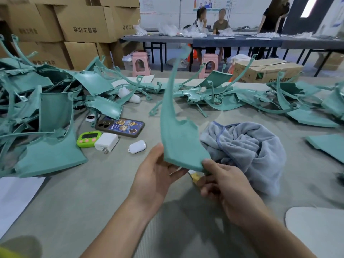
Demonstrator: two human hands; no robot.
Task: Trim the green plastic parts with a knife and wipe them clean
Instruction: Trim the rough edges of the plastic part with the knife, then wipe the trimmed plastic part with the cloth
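A long curved green plastic part (pixel 176 131) stands upright above the table, its narrow end pointing up and blurred. My left hand (pixel 158 175) grips its wide lower edge from the left, thumb on the front face. My right hand (pixel 221 185) pinches the lower right corner with the thumb, and a yellow knife handle (pixel 194 176) shows in the same hand under the part. A crumpled grey cloth (pixel 247 149) lies on the table just right of the part.
Heaps of green plastic parts lie at the left (pixel 46 118) and across the back (pixel 232 97). A phone (pixel 120 127), a green timer (pixel 89 139), a white charger (pixel 106 142) and a small white case (pixel 137 146) sit left of centre. White paper (pixel 14 198) lies at the left edge.
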